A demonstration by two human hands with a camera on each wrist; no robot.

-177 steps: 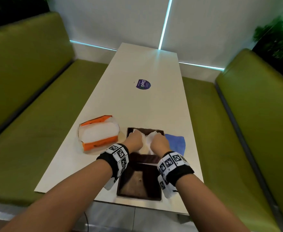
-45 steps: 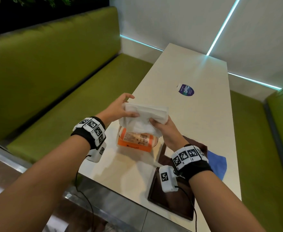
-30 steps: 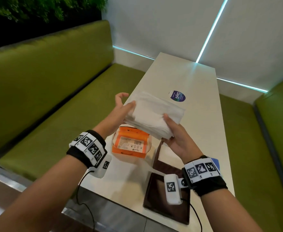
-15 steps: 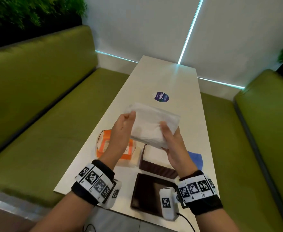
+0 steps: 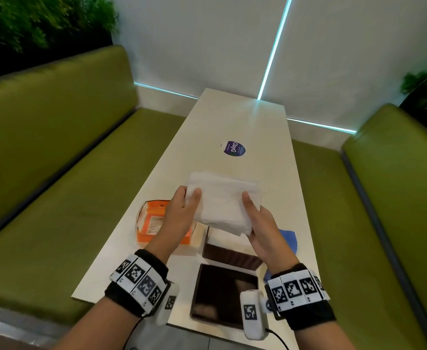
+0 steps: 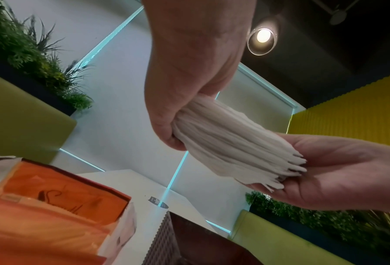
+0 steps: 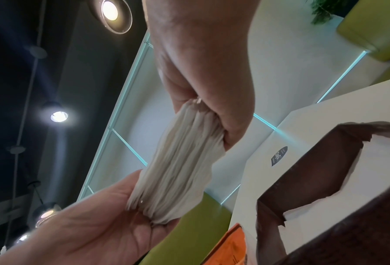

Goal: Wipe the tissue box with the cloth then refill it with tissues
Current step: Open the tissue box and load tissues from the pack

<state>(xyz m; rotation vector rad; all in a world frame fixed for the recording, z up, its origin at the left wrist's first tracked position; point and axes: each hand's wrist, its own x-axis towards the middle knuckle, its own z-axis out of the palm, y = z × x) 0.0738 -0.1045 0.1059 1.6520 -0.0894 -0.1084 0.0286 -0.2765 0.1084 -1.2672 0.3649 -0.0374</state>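
Observation:
Both hands hold a thick stack of white tissues (image 5: 223, 203) in the air above the table. My left hand (image 5: 189, 198) pinches its left end, thumb on top. My right hand (image 5: 250, 210) grips the right end, thumb on top and fingers underneath. The wrist views show the stack's (image 6: 230, 143) layered edge squeezed by each hand (image 7: 201, 80). Just below stands the open brown tissue box (image 5: 230, 255), with white tissue inside it (image 7: 382, 161). Its dark lid (image 5: 223, 301) lies flat near the table's front edge. The blue cloth (image 5: 288, 239) lies right of the box, partly hidden by my right wrist.
An opened orange tissue pack (image 5: 154, 223) lies left of the box, under my left wrist. A round purple sticker (image 5: 233, 148) marks the middle of the white table (image 5: 232, 117). Green benches (image 5: 56, 198) run along both sides.
The tissue stack was lifted out of the orange pack and carried right; it now hangs over the brown box. Both hands kept hold of it.

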